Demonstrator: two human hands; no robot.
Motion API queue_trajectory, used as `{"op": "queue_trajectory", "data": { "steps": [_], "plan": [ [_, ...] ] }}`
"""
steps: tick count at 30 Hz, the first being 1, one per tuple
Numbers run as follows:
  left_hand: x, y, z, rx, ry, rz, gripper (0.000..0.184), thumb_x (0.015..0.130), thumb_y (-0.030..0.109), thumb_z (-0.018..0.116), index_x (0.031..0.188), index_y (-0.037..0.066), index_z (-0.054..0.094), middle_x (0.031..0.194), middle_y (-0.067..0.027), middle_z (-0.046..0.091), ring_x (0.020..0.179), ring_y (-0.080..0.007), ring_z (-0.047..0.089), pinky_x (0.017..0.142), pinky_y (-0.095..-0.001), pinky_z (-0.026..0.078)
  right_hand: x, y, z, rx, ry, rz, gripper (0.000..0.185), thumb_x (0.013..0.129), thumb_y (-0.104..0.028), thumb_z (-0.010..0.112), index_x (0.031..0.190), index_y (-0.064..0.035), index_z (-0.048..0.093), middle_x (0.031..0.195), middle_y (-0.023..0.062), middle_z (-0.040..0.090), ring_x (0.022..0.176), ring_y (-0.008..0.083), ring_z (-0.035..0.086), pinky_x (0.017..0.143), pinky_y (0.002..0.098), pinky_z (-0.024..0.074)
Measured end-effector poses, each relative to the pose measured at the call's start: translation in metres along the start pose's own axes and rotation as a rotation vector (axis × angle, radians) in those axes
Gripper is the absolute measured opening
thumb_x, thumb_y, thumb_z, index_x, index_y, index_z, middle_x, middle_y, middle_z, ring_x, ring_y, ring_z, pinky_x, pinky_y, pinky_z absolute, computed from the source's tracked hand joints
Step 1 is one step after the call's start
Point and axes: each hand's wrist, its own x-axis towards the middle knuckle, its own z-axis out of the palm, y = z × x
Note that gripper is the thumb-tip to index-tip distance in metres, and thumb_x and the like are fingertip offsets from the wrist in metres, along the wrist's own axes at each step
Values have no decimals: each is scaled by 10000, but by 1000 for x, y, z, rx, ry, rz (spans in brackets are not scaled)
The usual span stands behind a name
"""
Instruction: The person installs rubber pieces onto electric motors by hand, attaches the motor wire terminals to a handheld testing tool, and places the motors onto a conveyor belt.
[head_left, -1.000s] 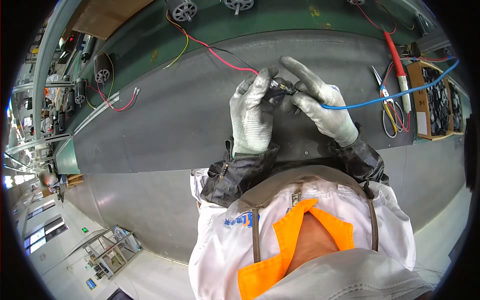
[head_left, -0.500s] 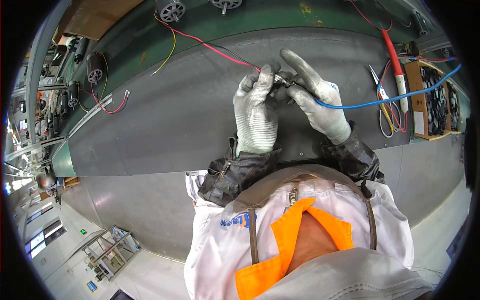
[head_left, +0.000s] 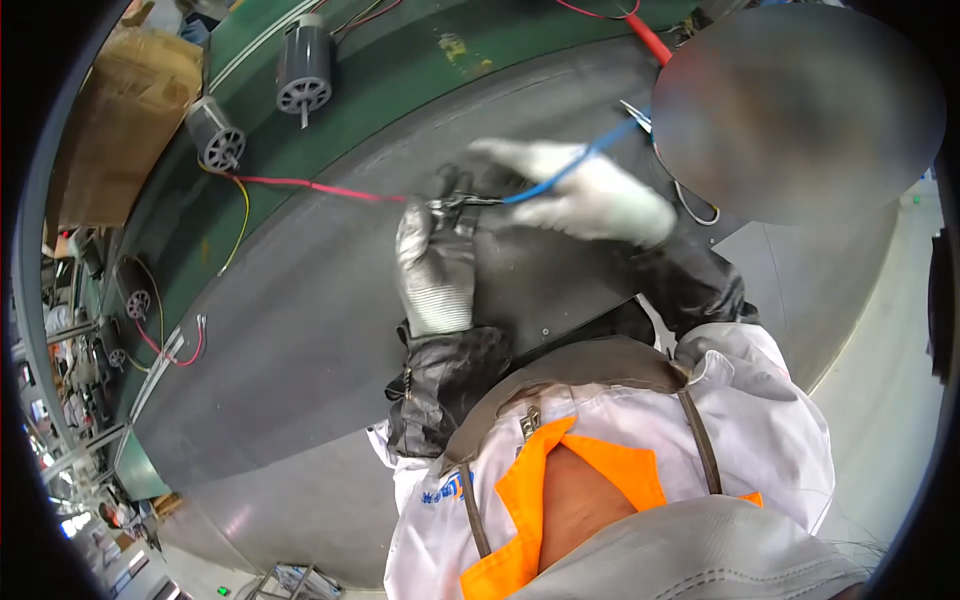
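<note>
My gloved left hand (head_left: 440, 262) is closed around the end of a red wire (head_left: 320, 187), which runs from a small motor (head_left: 217, 135). At its fingertips lies a slim metal piece (head_left: 478, 200) at the end of a blue lead (head_left: 570, 168); blur hides how it joins the red wire. My gloved right hand (head_left: 605, 200) is beside it, smeared by motion, thumb and forefinger apart. The blue lead passes across this hand. A yellow wire (head_left: 243, 225) from the same motor hangs loose.
Another motor (head_left: 304, 70) stands on the green surface behind the dark mat (head_left: 330, 330). Scissors (head_left: 638, 116) and a red-handled tool (head_left: 650, 40) lie to the right. A large blurred oval (head_left: 800, 115) hides the right side. A cardboard box (head_left: 135, 120) stands at far left.
The view has turned, and the motors appear lower. Both hands have come apart a little, exposing the metal piece between them. The blurred oval has appeared over the right side.
</note>
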Motion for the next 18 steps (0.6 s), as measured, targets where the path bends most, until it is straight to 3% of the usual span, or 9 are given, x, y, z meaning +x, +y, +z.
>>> {"op": "queue_trajectory", "data": {
  "steps": [1, 4, 6, 8, 10, 12, 14, 15, 18],
  "plan": [
    [7, -5, -16, -93, 34, 25, 440, 1042, 368, 572, 1228, -29, 601, 1407, -215, 572, 1313, -386, 524, 1194, -536, 357, -11, 2, -24, -62, 95, 126, 627, 849, -176, 732, 1440, -68, 550, 1317, 181, 660, 1223, 349, 613, 1036, 405, 492],
    [6, -1, -18, -139, 53, 4, 403, 1028, 342, 603, 1213, -16, 602, 1368, -206, 609, 1295, -367, 551, 1175, -538, 378, -43, 40, -99, -619, 441, 384, 457, 887, -228, 712, 1306, -60, 638, 1189, 194, 691, 1116, 362, 649, 944, 433, 522],
    [5, -2, -19, -148, 40, -13, 387, 1026, 333, 609, 1196, -16, 613, 1349, -200, 623, 1282, -368, 562, 1165, -530, 393, -72, 73, -133, -1074, 336, 755, 389, 906, -300, 696, 1204, -50, 672, 1101, 194, 706, 1045, 398, 656, 870, 482, 524],
    [1, 1, -20, -152, 43, 22, 372, 1024, 324, 615, 1178, -15, 625, 1330, -195, 638, 1269, -369, 574, 1154, -523, 407, -124, 164, -165, -996, 190, 885, 390, 915, -348, 680, 1153, -39, 670, 1022, 190, 717, 928, 438, 663, 798, 522, 521],
    [-3, 0, -17, -181, 39, 23, 311, 1019, 294, 625, 1092, -5, 674, 1278, -194, 665, 1231, -369, 606, 1105, -498, 449, -120, 159, -163, -984, 238, 835, 430, 924, -336, 665, 1222, -27, 639, 982, 197, 720, 852, 453, 675, 766, 538, 522],
    [-5, -4, -23, -236, -54, 85, 315, 1023, 272, 618, 1148, -13, 670, 1258, -201, 669, 1214, -365, 619, 1092, -491, 455, -92, 112, -137, -785, 391, 731, 436, 934, -271, 678, 1281, -14, 618, 949, 139, 733, 744, 323, 704, 675, 448, 547],
    [-8, 0, -17, -220, -17, 110, 333, 1036, 264, 594, 1177, -29, 667, 1256, -206, 665, 1206, -363, 624, 1077, -484, 465, -64, 115, -119, 29, 371, 729, 446, 937, -196, 697, 1321, 11, 605, 932, 71, 711, 741, 144, 667, 634, 304, 533],
    [-7, -1, -18, -213, -36, 113, 338, 1042, 264, 582, 1173, -36, 666, 1258, -208, 664, 1206, -361, 624, 1067, -482, 471, -26, 68, -95, 151, 343, 757, 462, 935, -145, 713, 1347, 21, 585, 960, 44, 679, 757, 60, 611, 621, 207, 493],
    [-6, -1, -16, -203, -40, 151, 358, 1053, 268, 560, 1162, -57, 664, 1262, -210, 662, 1200, -351, 629, 1049, -478, 483, 37, 30, -58, 456, 84, 604, 485, 966, -186, 672, 1356, 74, 548, 1028, 75, 679, 758, 92, 635, 609, 228, 517]
  ]
}}
